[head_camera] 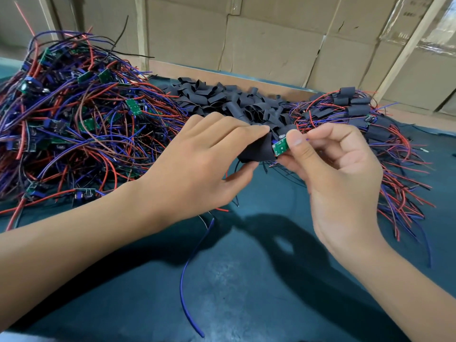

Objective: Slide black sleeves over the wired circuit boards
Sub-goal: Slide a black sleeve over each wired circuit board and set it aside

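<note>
My left hand [202,156] pinches a black sleeve [256,151] between thumb and fingers above the table. My right hand [330,164] pinches a small green circuit board [280,148] by its right end; the board's left end sits at the sleeve's mouth, partly inside. A blue wire [190,275] trails from under my hands toward the near edge. A heap of loose black sleeves [232,99] lies just behind my hands. Bare wired boards [81,119] are piled at the left. Sleeved boards [355,107] with their wires lie at the right.
The dark green table mat [246,280] stretches in front of my hands. Cardboard boxes [271,40] and wooden slats stand along the back edge. Red and blue wire ends [404,201] fan out from the right pile toward me.
</note>
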